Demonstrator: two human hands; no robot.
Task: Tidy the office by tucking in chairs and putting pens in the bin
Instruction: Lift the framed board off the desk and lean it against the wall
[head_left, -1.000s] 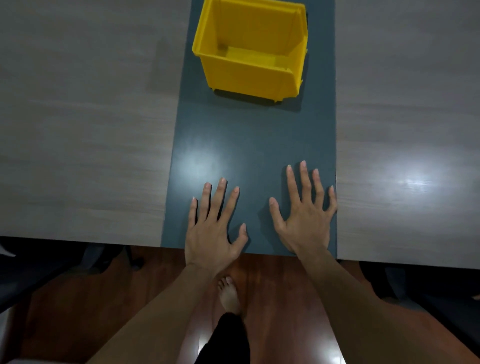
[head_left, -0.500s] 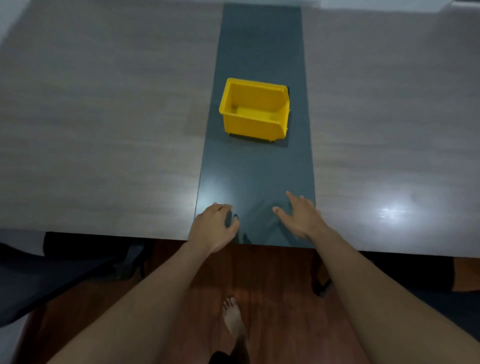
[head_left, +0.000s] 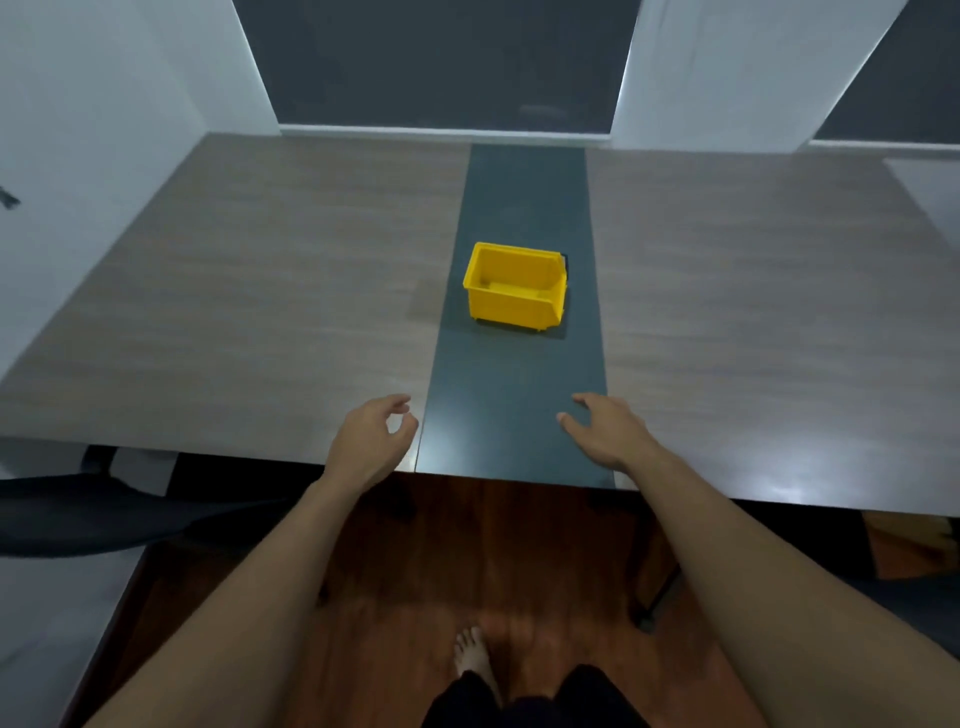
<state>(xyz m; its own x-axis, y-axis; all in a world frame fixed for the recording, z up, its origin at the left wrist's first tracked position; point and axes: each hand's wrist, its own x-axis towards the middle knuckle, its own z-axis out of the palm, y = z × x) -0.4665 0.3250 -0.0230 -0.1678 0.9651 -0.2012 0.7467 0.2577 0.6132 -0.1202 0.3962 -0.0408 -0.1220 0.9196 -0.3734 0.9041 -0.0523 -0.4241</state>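
Observation:
An open yellow bin (head_left: 515, 286) stands on the dark centre strip of the big wooden table (head_left: 260, 291), with nothing visible inside it. My left hand (head_left: 370, 441) hovers over the table's near edge, fingers loosely curled and holding nothing. My right hand (head_left: 608, 430) is held over the dark strip near the edge, fingers spread, also holding nothing. Both hands are well short of the bin. A dark chair (head_left: 88, 512) shows at the lower left, partly under the table. No pen is in sight.
Another dark chair (head_left: 852, 582) sits at the lower right under the table edge. The floor (head_left: 467, 561) is reddish wood, with my bare foot (head_left: 472, 657) on it. White wall panels and dark windows stand behind the table.
My hands have lifted off the table and moved apart. The view has pulled back and up, so the bin looks smaller and the far wall has come into sight.

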